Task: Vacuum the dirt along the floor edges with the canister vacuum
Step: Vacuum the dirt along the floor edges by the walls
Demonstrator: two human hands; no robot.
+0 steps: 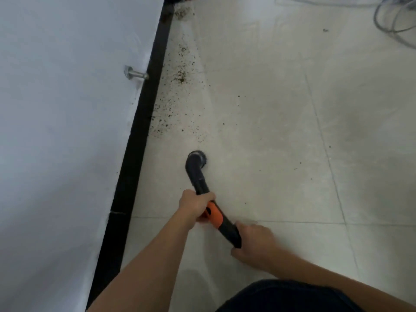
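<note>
Left grip [195, 204] is curled tight round the wand [198, 179], just above its orange collar [215, 213]. Right grip [253, 242] wraps the wand's lower end, thumb on top and fingers tucked beneath. The wand is a smooth black plastic tube, bent like an elbow near its tip. Its round nozzle [199, 156] sits on the floor [292, 131], near the left edge but apart from the skirting [144, 109].

Dirt [180, 75], brown and grainy, lies scattered along that left edge, beyond the nozzle. It is thickest partway up the strip, and a few stray specks lie further right. The floor is pale, glossy tile with thin grout lines. The skirting is a flat black band under a matt white wall [56, 109]. A brushed metal stop [135, 74] with a round head juts from the wall. Grey cables [394, 19] loop at the far right corner.
</note>
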